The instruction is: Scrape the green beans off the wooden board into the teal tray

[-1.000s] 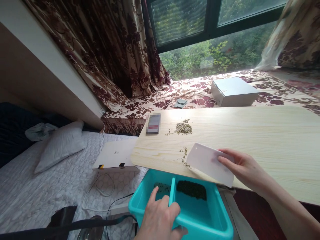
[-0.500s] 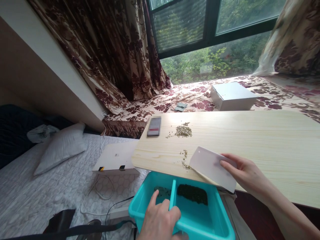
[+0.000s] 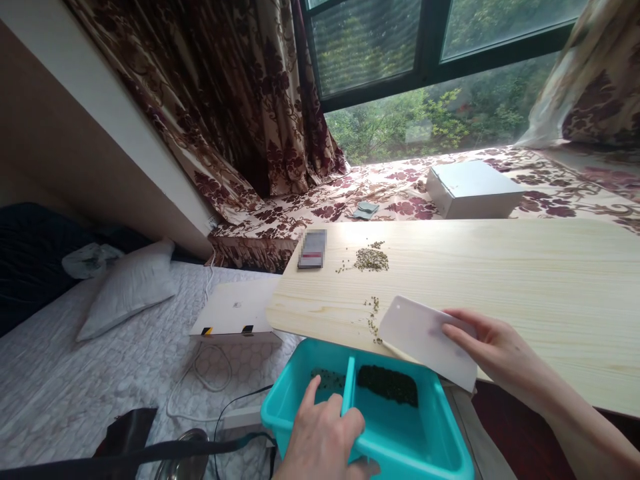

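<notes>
Small greenish-brown beans [image 3: 371, 259] lie in loose patches on the pale wooden desk [image 3: 525, 280]. Right hand [image 3: 490, 340]: grip clamped on translucent white flat scraper [image 3: 420, 331], across the desk's near edge. Left hand [image 3: 325, 427]: at the divider of the two-compartment turquoise plastic bin [image 3: 454, 427], index finger extended; cannot tell whether grip is closed.
</notes>
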Action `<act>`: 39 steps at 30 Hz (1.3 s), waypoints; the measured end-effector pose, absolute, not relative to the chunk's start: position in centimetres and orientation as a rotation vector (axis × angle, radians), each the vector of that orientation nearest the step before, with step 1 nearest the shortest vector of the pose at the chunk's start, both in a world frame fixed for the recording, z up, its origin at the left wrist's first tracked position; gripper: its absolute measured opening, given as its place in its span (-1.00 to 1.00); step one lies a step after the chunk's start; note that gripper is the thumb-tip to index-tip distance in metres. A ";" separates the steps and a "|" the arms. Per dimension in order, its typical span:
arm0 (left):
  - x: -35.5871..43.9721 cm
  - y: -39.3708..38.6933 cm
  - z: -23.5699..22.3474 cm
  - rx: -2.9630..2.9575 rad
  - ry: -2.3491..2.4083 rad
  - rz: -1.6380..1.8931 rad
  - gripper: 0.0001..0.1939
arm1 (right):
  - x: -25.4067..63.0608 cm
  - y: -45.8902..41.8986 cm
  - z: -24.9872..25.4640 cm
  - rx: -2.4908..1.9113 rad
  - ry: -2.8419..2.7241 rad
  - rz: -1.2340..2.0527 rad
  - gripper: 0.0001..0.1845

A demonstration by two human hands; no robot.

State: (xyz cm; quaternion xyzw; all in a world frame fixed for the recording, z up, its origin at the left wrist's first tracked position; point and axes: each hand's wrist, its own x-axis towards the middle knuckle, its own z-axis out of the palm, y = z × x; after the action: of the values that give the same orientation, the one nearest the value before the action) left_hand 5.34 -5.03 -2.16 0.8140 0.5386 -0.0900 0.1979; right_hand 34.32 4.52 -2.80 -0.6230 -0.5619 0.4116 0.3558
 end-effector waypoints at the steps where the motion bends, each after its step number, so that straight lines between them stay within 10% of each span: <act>1: 5.3 -5.0 -2.2 2.277 1.511 -0.249 -0.57 | 34.3 4.4 -2.5 -1.610 -1.453 1.059 -0.47; 39: 5.4 -5.5 -1.9 2.279 1.548 -0.175 -0.62 | 34.2 3.1 -1.3 -1.673 -1.488 0.966 -0.55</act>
State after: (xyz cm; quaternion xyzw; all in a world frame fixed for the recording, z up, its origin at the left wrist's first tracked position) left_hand 5.41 -5.53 -1.94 0.8106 0.5506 -0.0621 0.1893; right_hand 34.21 3.06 -1.30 -0.6442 -0.5729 0.3721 0.3442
